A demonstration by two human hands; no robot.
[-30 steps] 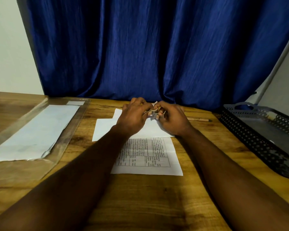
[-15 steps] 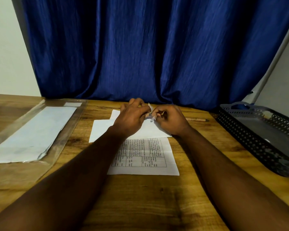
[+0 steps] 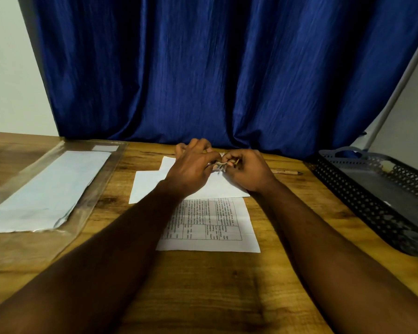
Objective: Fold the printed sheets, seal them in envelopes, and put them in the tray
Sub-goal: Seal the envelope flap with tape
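White paper envelope (image 3: 150,186) at twelve o'clock: left hand (image 3: 191,167) and right hand (image 3: 247,173) pinch a crumpled pale strip (image 3: 219,165); apparently sealing, with flap-pressing probably next.

This looks like a modest home-office corner set up for paperwork. A wood-grain table (image 3: 203,285) is pushed against a heavy blue curtain (image 3: 203,68) at 12 o'clock, with a plain pale wall (image 3: 5,68) at 10 o'clock. Desk stationery lies about: a dark perforated tray (image 3: 362,203) at 3 o'clock, a clear plastic sleeve (image 3: 94,194) holding white paper at 9 o'clock, a printed sheet (image 3: 210,225) in the middle, and a pen (image 3: 287,172) at 1 o'clock
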